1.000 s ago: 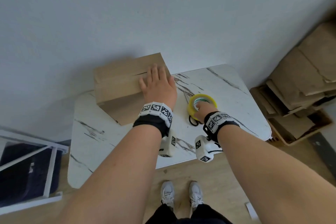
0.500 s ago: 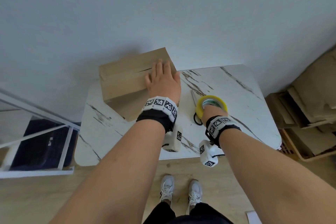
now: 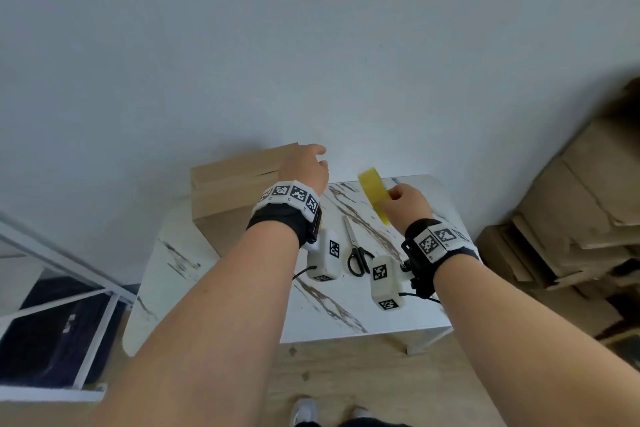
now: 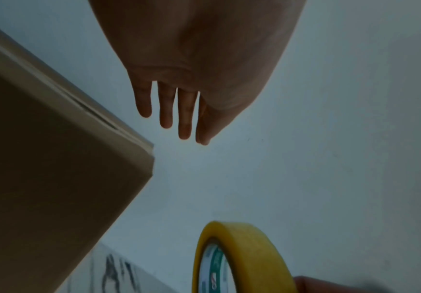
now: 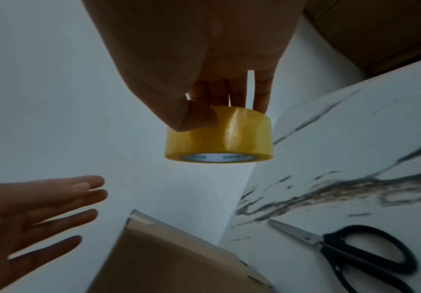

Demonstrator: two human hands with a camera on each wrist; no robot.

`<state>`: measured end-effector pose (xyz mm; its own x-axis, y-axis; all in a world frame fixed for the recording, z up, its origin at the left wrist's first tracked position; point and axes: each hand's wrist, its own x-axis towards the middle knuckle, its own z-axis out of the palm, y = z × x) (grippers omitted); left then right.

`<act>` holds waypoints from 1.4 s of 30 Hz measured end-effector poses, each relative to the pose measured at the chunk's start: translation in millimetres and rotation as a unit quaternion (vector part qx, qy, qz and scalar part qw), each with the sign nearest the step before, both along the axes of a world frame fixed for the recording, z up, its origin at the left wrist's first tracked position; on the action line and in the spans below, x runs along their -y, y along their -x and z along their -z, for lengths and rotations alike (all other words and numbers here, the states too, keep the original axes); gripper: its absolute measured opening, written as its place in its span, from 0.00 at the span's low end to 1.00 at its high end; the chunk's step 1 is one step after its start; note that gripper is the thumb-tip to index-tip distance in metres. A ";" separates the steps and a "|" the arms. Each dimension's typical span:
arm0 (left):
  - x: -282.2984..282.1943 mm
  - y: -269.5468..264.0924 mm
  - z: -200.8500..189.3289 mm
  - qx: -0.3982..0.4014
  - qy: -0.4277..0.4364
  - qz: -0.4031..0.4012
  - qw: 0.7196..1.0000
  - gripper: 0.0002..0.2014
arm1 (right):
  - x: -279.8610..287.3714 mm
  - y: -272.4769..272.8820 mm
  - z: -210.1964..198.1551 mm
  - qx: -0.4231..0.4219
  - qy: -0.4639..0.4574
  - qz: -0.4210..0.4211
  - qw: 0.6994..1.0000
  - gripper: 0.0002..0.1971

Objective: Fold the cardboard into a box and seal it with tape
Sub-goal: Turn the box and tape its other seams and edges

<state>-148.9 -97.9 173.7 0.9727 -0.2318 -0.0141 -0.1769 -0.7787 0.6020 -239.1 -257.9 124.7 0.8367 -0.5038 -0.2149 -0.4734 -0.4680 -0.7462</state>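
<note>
Change: My left hand (image 3: 304, 168) has come up off the box (image 3: 235, 184), and my right hand (image 3: 403, 206) has raised the tape roll (image 3: 374, 192) from the worktop (image 3: 346, 305).
Box: Folded shape stands at the back left of the worktop, against the wall. Top flaps lie down with a seam line showing; I see no tape on it.
Left hand: Hovers above the box's right end, clear of the cardboard. Fingers (image 4: 165, 111) straight and slightly spread, holding nothing.
Scissors (image 3: 356, 250): Lying flat on the worktop between my two wrists, blades pointing away from me.
Tape roll: Held in the air, on edge, above the worktop to the right of the box.
Right hand: Fingers (image 5: 262, 93) and thumb clamped on the roll's outer band.
Step in hand: Folding appears done; sealing is starting, as I judge it.
Next move: Find the tape's free end, which I cannot locate in these views. The left hand should peel it while the right steadies the roll, then press the end onto the flap seam.
</note>
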 end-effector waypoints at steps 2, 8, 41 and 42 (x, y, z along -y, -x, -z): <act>5.2 1.0 -8.7 0.008 0.007 0.016 1.000 0.16 | 1.5 3.3 -14.2 0.045 -0.006 -0.005 0.999 0.05; 18.7 10.1 -32.3 -0.036 0.051 0.065 0.996 0.20 | -1.5 13.2 -44.0 0.117 -0.031 -0.024 0.992 0.09; 39.8 28.9 -19.1 0.037 -0.084 0.043 0.995 0.14 | 4.5 15.7 -32.6 -0.002 0.021 -0.033 0.999 0.05; 41.0 29.2 -18.5 0.041 -0.089 0.046 0.994 0.14 | 5.6 16.7 -31.6 -0.003 0.016 -0.032 0.999 0.04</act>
<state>-178.1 -138.9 192.2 0.9469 -0.3211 0.0150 -0.2950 -0.8496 0.4372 -255.8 -263.5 156.3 0.8661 -0.4559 -0.2050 -0.4465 -0.5211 -0.7274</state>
